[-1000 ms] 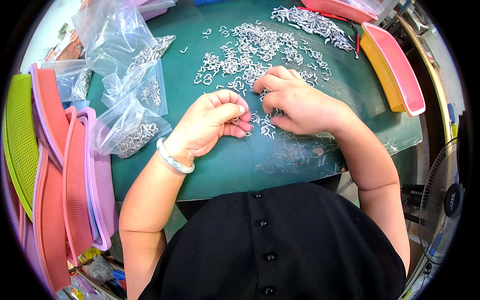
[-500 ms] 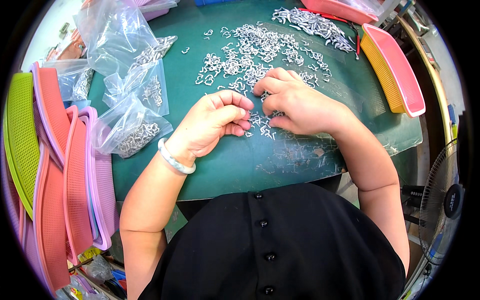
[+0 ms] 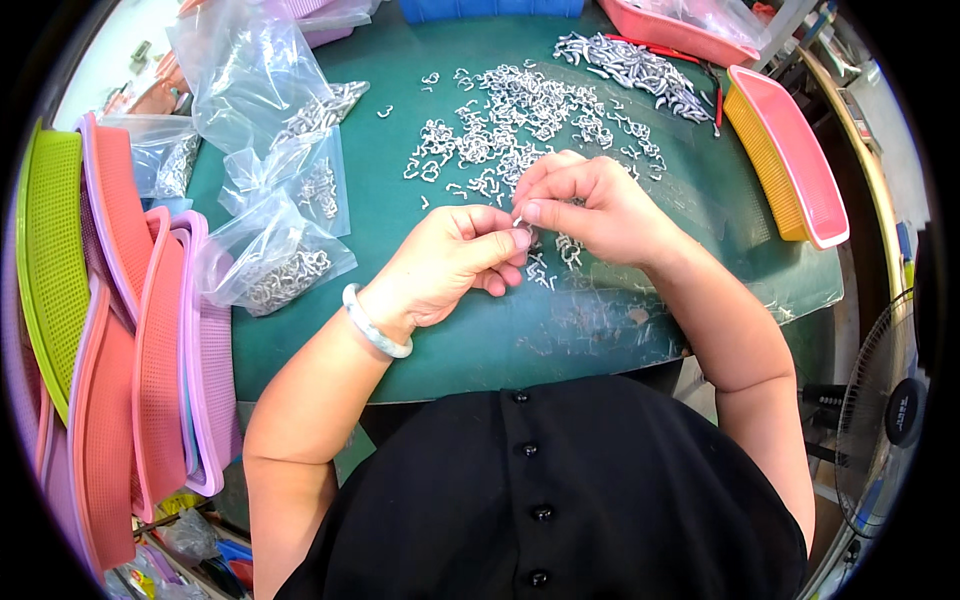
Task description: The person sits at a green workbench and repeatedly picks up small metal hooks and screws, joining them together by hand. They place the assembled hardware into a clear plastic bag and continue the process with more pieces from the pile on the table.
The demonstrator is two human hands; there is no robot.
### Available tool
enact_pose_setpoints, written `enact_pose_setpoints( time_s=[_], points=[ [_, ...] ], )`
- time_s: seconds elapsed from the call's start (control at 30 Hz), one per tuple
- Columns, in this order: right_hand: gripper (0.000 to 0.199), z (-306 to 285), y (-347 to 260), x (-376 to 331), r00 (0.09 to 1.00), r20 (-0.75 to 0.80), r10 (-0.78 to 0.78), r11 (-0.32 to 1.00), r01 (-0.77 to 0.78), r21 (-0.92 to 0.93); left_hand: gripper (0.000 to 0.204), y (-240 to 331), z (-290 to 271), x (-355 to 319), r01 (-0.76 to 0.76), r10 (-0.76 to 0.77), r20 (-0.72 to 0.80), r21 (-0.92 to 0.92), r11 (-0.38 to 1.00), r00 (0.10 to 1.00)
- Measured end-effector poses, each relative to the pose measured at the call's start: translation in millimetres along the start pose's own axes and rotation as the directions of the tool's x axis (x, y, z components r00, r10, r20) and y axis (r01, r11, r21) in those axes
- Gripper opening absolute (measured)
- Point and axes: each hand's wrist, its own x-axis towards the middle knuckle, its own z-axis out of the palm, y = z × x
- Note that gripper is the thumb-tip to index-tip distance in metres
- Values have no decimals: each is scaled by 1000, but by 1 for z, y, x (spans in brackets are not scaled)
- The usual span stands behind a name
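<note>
Over the near part of a green table (image 3: pixel 440 350), both hands meet at the fingertips. My left hand (image 3: pixel 455 258), with a pale bangle (image 3: pixel 375 322) on its wrist, is closed in a pinch. My right hand (image 3: pixel 590 205) pinches too, thumb against index finger. Between them a small silver-grey bent metal piece (image 3: pixel 517 220) shows in part; the fingers cover the rest. Just beyond lies a loose spread of small curved metal hooks (image 3: pixel 535 105). A few short bits (image 3: pixel 540 270) lie beneath my hands.
Clear plastic bags (image 3: pixel 290 255) of metal pieces lie at left, beside stacked coloured baskets (image 3: pixel 110 400). At far right are a heap of longer grey pieces (image 3: pixel 640 75), red-handled pliers (image 3: pixel 717 105) and a pink-and-yellow basket (image 3: pixel 790 155). A fan (image 3: pixel 880 410) stands at right.
My right hand has left the loose pieces and come to my left fingertips, now pinching. My left hand has shifted slightly right. The whole view has moved a little.
</note>
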Motion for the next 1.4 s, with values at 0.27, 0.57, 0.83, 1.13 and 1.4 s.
enact_pose_setpoints(
  time_s=[0.27,0.57,0.83,1.13,1.4],
  points=[
    [12,-5,-3,1,996,54,72,987,-79,139,14,0,-1,1,-47,47,-11,35,998,999],
    [14,-10,3,0,969,-4,-249,868,221,-445,12,1,-3,1,-43,43,2,10,999,999],
    [21,-10,0,-4,965,139,-224,794,263,-548,26,7,-17,2,-76,77,-3,-205,976,997],
    [24,-9,3,-6,953,204,-226,755,303,-582,17,10,-23,3,-128,118,-85,-123,984,989],
    [15,-6,-8,-7,937,278,-213,771,336,-541,7,12,-15,-4,-159,206,-24,552,818,978]
  ],
)
